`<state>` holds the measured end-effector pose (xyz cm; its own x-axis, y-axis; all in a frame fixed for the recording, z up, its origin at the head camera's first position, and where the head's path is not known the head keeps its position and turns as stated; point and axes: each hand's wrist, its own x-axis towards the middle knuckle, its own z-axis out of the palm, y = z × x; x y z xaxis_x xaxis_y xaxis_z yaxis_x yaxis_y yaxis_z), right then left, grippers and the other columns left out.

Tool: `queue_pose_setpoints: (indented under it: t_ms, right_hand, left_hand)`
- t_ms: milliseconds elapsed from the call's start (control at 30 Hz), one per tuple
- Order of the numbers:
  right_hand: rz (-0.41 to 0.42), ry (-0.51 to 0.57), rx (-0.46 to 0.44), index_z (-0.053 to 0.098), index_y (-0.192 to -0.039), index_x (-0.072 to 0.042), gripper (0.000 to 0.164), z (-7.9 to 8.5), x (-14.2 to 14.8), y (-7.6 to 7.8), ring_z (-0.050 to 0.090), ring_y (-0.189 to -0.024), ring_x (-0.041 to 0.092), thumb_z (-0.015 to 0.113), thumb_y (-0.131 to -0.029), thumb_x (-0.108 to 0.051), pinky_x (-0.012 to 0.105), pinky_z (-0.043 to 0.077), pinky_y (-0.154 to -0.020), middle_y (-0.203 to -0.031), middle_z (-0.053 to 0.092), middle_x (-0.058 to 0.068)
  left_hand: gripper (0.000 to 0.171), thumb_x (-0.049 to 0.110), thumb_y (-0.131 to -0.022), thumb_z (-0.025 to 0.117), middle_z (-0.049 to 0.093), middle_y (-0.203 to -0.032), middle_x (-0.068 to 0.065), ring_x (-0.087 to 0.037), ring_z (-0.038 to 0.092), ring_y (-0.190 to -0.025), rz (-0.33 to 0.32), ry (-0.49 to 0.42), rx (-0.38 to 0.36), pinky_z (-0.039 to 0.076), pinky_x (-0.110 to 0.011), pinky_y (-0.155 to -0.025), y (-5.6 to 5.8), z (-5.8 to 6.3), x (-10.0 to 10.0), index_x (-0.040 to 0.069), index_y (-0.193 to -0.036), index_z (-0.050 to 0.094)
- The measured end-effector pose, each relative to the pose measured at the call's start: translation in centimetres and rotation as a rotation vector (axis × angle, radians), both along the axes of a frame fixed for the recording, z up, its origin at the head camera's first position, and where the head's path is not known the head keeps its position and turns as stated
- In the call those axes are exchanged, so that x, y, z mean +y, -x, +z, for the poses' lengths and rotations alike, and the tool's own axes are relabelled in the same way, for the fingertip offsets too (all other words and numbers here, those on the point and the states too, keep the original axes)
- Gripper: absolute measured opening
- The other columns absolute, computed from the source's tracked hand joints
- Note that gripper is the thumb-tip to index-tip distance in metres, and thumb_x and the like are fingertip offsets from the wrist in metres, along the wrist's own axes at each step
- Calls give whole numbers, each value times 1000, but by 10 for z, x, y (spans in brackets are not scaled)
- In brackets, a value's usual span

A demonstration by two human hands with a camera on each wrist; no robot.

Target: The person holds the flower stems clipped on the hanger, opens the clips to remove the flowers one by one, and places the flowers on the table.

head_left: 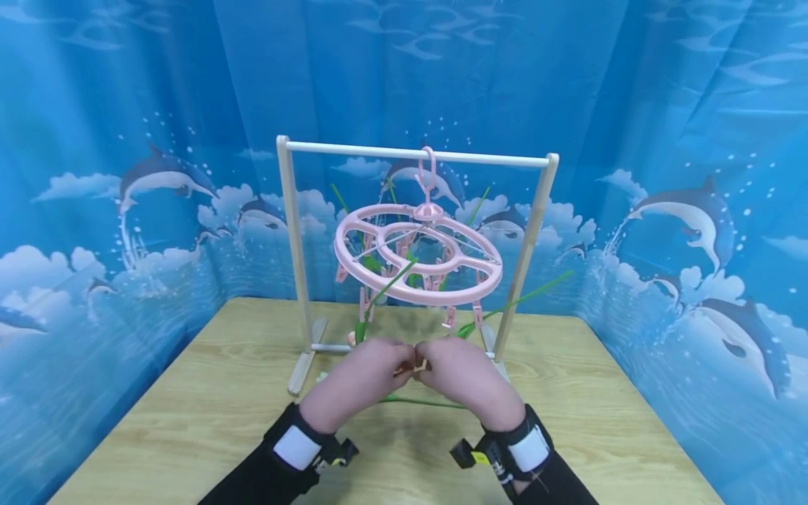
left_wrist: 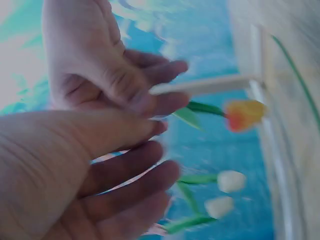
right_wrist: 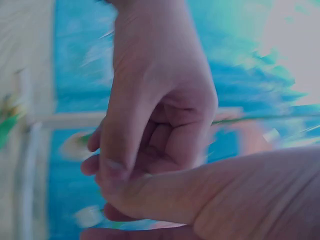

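Note:
In the head view my left hand and right hand meet at the fingertips, low in front of a pink round clip hanger. The left wrist view has my left hand below, its thumb up against the thumb and fingers of my right hand. Seen from the right wrist, the thumbs press close together. Whatever may lie between the fingertips is hidden. Beyond the fingers an orange-yellow artificial tulip hangs head down, and white tulips hang near it.
The hanger's hook sits on the top bar of a wooden stand. Pink clips dangle from its ring, with green stems sticking out. A stem lies on the wooden table beyond my wrists. Dolphin-print cloth surrounds the table.

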<state>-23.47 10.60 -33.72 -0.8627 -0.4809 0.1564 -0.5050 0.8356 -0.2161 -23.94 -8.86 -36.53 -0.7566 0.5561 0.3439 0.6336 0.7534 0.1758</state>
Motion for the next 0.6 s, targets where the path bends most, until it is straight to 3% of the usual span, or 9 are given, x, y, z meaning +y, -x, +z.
queue_pose_setpoints:
  t_ms: [133, 233, 300, 467, 533, 600]
  right_hand:
    - [-24, 84, 132, 81, -100, -19, 7, 26, 3, -21, 60, -61, 3, 84, -97, -24, 25, 53, -59, -80, 77, -8]
    - [-14, 174, 279, 79, -94, -19, 9, 36, 7, -32, 57, -58, 0, 87, -95, -24, 19, 50, -56, -78, 77, -9]
    - [16, 268, 391, 78, -94, -19, 11, 39, 10, -36, 59, -59, 0, 87, -95, -25, 18, 50, -56, -78, 77, -9]
    - [26, 453, 762, 77, -104, -9, 23, 39, 18, -30, 68, -78, 17, 92, -90, -17, 28, 58, -66, -94, 78, 5]
    - [-13, 461, 850, 76, -111, -6, 34, 38, 21, -24, 66, -89, 27, 96, -85, -16, 35, 57, -73, -105, 75, 12]
    - [-38, 446, 869, 75, -117, -4, 45, 37, 23, -18, 62, -97, 34, 99, -82, -17, 40, 54, -78, -116, 72, 16]
  left_hand:
    - [13, 22, -95, 87, 79, -98, 8, -5, 73, -86, 19, -144, 261, 62, -18, -76, -18, 19, 2, 21, -107, 80]
    - [21, 14, -90, 90, 79, -102, 5, -8, 75, -91, -20, -243, 458, 63, -16, -79, -24, 27, 1, 17, -107, 78]
    - [25, 9, -88, 91, 77, -106, 1, -11, 75, -95, -59, -278, 549, 64, -16, -82, -26, 28, -1, 13, -108, 77]
    - [25, 4, -89, 88, 73, -113, -5, -16, 73, -100, -116, -317, 614, 64, -18, -86, -25, 26, -1, 9, -110, 75]
    - [24, 3, -89, 87, 72, -114, -6, -17, 71, -101, -129, -329, 627, 64, -21, -87, -24, 26, -1, 8, -109, 76]
    - [23, 1, -88, 87, 71, -115, -8, -19, 69, -104, -144, -345, 654, 64, -24, -89, -23, 26, -1, 7, -107, 76]
